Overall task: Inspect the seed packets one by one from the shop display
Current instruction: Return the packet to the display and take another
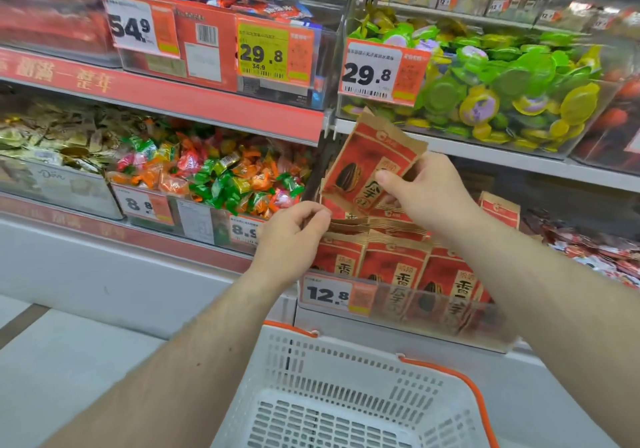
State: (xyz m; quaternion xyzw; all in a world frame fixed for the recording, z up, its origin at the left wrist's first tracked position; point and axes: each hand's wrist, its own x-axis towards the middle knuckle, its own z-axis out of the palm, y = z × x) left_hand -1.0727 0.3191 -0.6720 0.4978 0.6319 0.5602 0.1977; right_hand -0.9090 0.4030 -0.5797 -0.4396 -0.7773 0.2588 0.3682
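Note:
A red and brown paper seed packet (367, 163) with a sunflower seed picture is lifted above the display bin, tilted to the right. My right hand (426, 191) pinches its right edge between thumb and fingers. My left hand (294, 236) has curled fingers on the top edge of another packet (341, 222) in the stack. Several more seed packets (398, 267) stand upright in a clear bin (408, 312) marked 12.8.
A white shopping basket (363, 395) with orange trim sits below the bin. Left of the packets lies a bin of wrapped candies (221, 177). Above is a bin of green and yellow jelly cups (502, 90). A shelf edge (485, 153) runs just behind the lifted packet.

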